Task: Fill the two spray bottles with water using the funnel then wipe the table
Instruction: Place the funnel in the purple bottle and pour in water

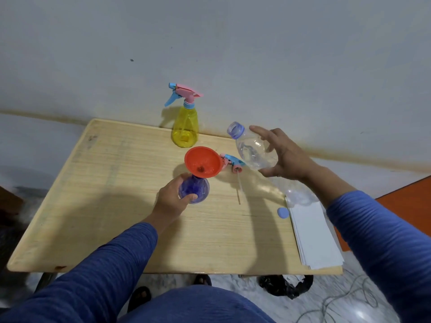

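The wooden counter (105, 206) stands against a pale wall, its far edge touching it. A stack of white paper sheets (314, 236) lies along the counter's right edge, reaching to the near right corner. The yellow spray bottle (185, 127) stands upright at the back of the counter, close to the wall, with its pink and blue trigger head screwed on and the nozzle pointing left. The clear water bottle (253, 150) is held in the air over the right part of the counter, uncapped and tilted with its open mouth up and to the left, a little water pooled in its lower side. The right hand (283, 157) holds it from the right, thumb underneath and fingers spread over the top. The blue spray bottle (194, 190) stands near the middle of the counter with its head off. The left hand (173, 199) grips it around the body, thumb across the near side. The orange funnel (203, 162) sits in the blue bottle's neck, leaning a little to the right. The loose spray head (232, 162), pink and blue, lies on the counter just beside the funnel on the right, its clear dip tube trailing toward the near edge. A small blue bottle cap (283, 213) lies flat beside the paper stack's left edge
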Demonstrator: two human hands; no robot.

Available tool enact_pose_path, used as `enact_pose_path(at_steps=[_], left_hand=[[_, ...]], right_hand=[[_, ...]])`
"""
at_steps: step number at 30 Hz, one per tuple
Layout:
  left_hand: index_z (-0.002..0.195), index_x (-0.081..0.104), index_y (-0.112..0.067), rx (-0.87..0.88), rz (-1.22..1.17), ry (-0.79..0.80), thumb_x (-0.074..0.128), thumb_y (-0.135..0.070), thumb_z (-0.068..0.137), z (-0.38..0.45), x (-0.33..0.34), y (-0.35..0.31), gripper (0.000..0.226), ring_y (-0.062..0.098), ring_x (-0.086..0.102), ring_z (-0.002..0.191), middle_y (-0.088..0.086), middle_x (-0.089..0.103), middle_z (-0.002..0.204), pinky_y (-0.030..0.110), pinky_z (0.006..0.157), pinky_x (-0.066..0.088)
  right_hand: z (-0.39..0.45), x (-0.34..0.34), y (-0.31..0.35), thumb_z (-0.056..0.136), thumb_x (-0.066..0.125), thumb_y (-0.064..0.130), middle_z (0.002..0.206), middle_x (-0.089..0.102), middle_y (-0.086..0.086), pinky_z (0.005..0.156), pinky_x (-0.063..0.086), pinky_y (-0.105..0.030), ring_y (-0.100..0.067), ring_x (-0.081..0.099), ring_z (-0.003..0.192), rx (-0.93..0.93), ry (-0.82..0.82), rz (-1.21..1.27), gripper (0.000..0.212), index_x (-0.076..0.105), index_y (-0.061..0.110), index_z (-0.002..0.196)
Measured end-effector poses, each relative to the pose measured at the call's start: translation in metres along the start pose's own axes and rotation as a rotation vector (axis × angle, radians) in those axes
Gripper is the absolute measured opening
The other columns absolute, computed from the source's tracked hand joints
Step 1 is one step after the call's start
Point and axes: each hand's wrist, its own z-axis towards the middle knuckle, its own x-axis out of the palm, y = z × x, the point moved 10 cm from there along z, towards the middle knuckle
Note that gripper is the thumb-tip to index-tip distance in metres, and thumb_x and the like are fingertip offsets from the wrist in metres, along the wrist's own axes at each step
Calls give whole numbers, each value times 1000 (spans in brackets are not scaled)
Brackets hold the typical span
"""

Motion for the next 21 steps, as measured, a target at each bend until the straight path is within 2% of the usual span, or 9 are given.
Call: enact_pose_path(at_steps=[3, 6, 8, 11, 12, 14, 16, 17, 21], left_hand=[[122, 52, -30, -11, 5, 9, 72, -27, 72, 0, 1, 1, 54, 14, 59, 102, -7, 64, 108, 31, 91, 48], [121, 52, -30, -31, -4, 15, 69, -32, 69, 0, 1, 0, 55, 14, 58, 102, -7, 63, 109, 31, 91, 47], [120, 52, -31, -34, 0, 16, 72, -26, 72, 0, 1, -1, 52, 14, 58, 102, -8, 62, 107, 29, 89, 45], [116, 50, -37, -34, -21, 20, 72, -23, 73, 0, 1, -4, 50, 12, 57, 100, -9, 62, 106, 23, 84, 43], [116, 50, -37, -37, -23, 19, 73, -21, 75, -1, 1, -5, 50, 11, 56, 100, -9, 61, 107, 20, 81, 42], [115, 49, -36, -33, -14, 18, 72, -16, 77, -1, 1, -7, 49, 10, 55, 99, -9, 60, 106, 14, 75, 41], [113, 47, -37, -20, 3, 23, 72, -15, 77, -2, 1, -11, 49, 9, 54, 97, -10, 59, 105, 11, 72, 40], [113, 46, -37, -14, 10, 23, 72, -15, 78, -2, 1, -12, 49, 9, 54, 96, -10, 58, 104, 10, 71, 40], [115, 48, -32, 2, 45, 13, 73, -15, 77, -2, 0, -15, 48, 9, 53, 95, -12, 56, 101, 9, 69, 39]], right_hand=[[-11, -16, -11, 57, 83, 5, 110, 45, -7, 79, 41, -11, -23, 52, 85, 38, -228, 121, 107, 23, 39, 140], [-23, -26, -30, 58, 84, 8, 115, 45, -6, 79, 44, -20, -16, 53, 82, 148, -380, 210, 109, 20, 43, 140], [-30, -32, -44, 58, 85, 10, 117, 45, -5, 78, 46, -19, -16, 55, 82, 213, -481, 264, 112, 18, 46, 140], [-43, -42, -59, 60, 85, 12, 119, 45, -7, 73, 46, -9, -25, 59, 88, 284, -647, 333, 115, 11, 51, 139], [-47, -43, -62, 61, 85, 13, 119, 44, -7, 74, 47, -9, -26, 60, 90, 303, -696, 353, 115, 9, 50, 139], [-56, -45, -66, 61, 86, 17, 120, 44, -4, 81, 52, -20, -24, 61, 95, 341, -792, 412, 117, 6, 49, 140], [-64, -44, -69, 60, 88, 20, 122, 45, -2, 88, 54, -32, -21, 62, 97, 383, -871, 455, 119, 5, 48, 140], [-66, -42, -69, 59, 89, 22, 122, 45, -2, 90, 53, -33, -19, 62, 98, 394, -897, 461, 120, 5, 47, 140], [-70, -35, -67, 57, 90, 29, 128, 45, -3, 95, 48, -26, -18, 60, 105, 422, -937, 467, 122, 3, 42, 142]])
